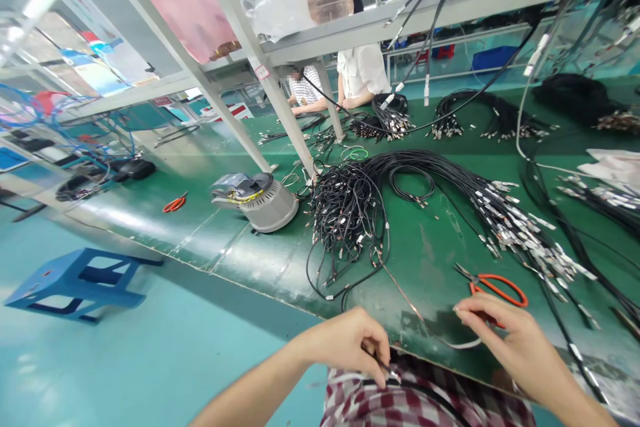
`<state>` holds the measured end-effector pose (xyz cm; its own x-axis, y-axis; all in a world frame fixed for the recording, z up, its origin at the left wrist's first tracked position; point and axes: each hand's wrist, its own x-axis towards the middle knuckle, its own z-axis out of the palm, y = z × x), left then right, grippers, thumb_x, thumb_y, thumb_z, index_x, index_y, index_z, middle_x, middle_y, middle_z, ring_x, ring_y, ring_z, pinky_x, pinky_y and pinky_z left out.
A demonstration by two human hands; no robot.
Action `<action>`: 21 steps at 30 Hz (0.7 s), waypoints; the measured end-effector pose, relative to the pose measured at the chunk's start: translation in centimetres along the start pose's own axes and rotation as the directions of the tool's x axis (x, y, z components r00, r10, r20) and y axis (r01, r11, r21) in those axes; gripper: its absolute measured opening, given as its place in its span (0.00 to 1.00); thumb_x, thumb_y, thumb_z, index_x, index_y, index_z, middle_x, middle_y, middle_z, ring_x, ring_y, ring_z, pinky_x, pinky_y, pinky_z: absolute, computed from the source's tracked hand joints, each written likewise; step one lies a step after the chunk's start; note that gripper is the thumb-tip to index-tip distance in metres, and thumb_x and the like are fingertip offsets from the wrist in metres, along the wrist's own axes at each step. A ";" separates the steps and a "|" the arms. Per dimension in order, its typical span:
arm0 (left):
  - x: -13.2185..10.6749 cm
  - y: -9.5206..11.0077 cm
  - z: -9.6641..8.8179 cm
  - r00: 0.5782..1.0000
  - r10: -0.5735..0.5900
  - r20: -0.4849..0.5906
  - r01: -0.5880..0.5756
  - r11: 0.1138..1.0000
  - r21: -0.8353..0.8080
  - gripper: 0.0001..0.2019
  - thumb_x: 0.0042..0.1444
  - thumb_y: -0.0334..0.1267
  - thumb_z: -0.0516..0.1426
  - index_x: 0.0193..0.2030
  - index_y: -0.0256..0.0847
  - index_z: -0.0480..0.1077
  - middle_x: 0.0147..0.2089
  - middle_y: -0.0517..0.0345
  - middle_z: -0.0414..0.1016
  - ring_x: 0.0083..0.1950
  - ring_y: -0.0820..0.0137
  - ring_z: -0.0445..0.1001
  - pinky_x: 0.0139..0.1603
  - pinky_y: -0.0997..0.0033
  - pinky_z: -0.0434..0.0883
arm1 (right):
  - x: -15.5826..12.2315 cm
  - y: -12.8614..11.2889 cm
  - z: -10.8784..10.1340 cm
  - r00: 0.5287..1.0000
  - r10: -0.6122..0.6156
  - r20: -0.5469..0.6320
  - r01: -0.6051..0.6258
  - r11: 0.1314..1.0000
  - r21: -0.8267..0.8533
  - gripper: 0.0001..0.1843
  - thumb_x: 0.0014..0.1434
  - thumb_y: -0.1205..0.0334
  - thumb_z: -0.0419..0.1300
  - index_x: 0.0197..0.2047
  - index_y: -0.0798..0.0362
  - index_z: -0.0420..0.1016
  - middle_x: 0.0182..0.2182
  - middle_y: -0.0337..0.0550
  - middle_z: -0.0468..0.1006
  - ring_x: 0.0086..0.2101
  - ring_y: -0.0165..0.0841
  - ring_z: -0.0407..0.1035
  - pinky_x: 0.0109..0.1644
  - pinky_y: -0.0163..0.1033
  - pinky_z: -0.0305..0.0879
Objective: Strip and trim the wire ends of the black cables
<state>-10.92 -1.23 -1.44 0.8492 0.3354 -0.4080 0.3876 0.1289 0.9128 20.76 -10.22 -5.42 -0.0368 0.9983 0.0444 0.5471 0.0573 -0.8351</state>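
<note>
My left hand (357, 343) is closed on a thin black cable (433, 395) by its stripped, metal-tipped end, just over the checked cloth on my lap. To the right, my right hand (517, 340) hovers at the table edge with thumb and forefinger pinched together. Whatever is between those fingertips is too small to make out. Just beyond it lie orange-handled scissors (500, 288), partly behind the hand. A narrow pale strip (457, 346) and a bare copper-coloured wire (407, 300) rest on the green table (280, 280) between my hands.
A tangled heap of black cables (345, 213) fills the table's middle, with a long bundle (515, 220) curving right to white-labelled ends. A grey round tape dispenser (267, 203) and orange-handled cutters (175, 203) stand leftward. Shelf posts (280, 100) rise behind. A blue stool (80, 283) is on the floor.
</note>
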 end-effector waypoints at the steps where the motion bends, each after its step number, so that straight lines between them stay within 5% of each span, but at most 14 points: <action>1: 0.2 0.1 0.1 0.999 0.050 0.021 -0.051 0.997 0.052 0.23 0.45 0.56 0.69 0.36 0.36 0.80 0.36 0.51 0.80 0.36 0.69 0.77 0.40 0.73 0.71 | 0.0 0.1 0.0 1.000 0.001 0.002 -0.001 1.000 0.007 0.10 0.67 0.50 0.59 0.45 0.44 0.77 0.45 0.38 0.78 0.45 0.34 0.72 0.53 0.35 0.65; 4: 0.8 0.4 0.2 0.980 0.185 0.077 -0.196 0.964 0.182 0.20 0.51 0.56 0.66 0.37 0.39 0.82 0.42 0.49 0.79 0.39 0.70 0.75 0.43 0.74 0.70 | 0.0 0.1 -0.1 1.000 0.013 0.009 -0.013 1.000 0.028 0.10 0.67 0.50 0.58 0.45 0.44 0.77 0.44 0.39 0.78 0.45 0.35 0.72 0.53 0.36 0.65; 7: 1.1 0.2 0.3 0.982 0.189 0.005 -0.186 0.956 0.225 0.21 0.47 0.57 0.68 0.34 0.38 0.82 0.33 0.53 0.74 0.33 0.73 0.70 0.34 0.75 0.66 | -0.1 0.0 -0.1 0.999 0.032 0.015 -0.033 0.999 0.039 0.11 0.68 0.49 0.58 0.44 0.44 0.76 0.44 0.39 0.78 0.45 0.36 0.72 0.53 0.37 0.64; 10: 1.4 -0.1 0.6 0.993 0.066 -0.095 -0.060 0.996 0.066 0.24 0.39 0.56 0.72 0.31 0.35 0.78 0.29 0.56 0.73 0.30 0.74 0.70 0.31 0.75 0.64 | 0.0 0.0 -0.2 0.998 0.054 0.035 -0.056 0.996 0.067 0.11 0.67 0.49 0.59 0.45 0.44 0.77 0.44 0.39 0.78 0.45 0.35 0.71 0.53 0.36 0.65; 13: 1.8 0.2 1.1 0.995 -0.053 -0.087 0.042 0.992 -0.116 0.25 0.38 0.54 0.72 0.31 0.33 0.74 0.28 0.55 0.74 0.27 0.75 0.69 0.29 0.76 0.64 | 0.4 -0.3 -0.2 0.993 0.082 0.080 -0.091 0.988 0.122 0.12 0.66 0.49 0.60 0.43 0.46 0.78 0.43 0.39 0.78 0.43 0.34 0.71 0.50 0.35 0.66; 16: 2.7 1.2 1.5 0.987 -0.035 -0.157 -0.005 0.970 -0.245 0.22 0.43 0.50 0.72 0.31 0.33 0.70 0.27 0.58 0.71 0.27 0.78 0.66 0.29 0.78 0.62 | 0.7 -1.6 -0.2 0.985 0.122 0.126 -0.145 0.969 0.201 0.14 0.65 0.48 0.61 0.40 0.50 0.78 0.40 0.42 0.78 0.41 0.33 0.72 0.45 0.34 0.67; 21: 5.2 2.6 1.6 0.974 0.037 -0.225 -0.135 0.888 -0.440 0.17 0.53 0.45 0.68 0.40 0.33 0.72 0.35 0.56 0.72 0.27 0.82 0.63 0.28 0.79 0.59 | 1.5 -3.7 0.0 0.951 0.255 0.173 -0.306 0.846 0.436 0.18 0.63 0.47 0.63 0.40 0.56 0.76 0.35 0.44 0.80 0.23 0.23 0.63 0.27 0.31 0.62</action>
<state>-4.92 -0.67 -1.25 0.7604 0.5413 -0.3589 0.0713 0.4797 0.8745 18.67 -8.97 -2.24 -0.0402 0.9633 -0.2654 0.1092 -0.2598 -0.9595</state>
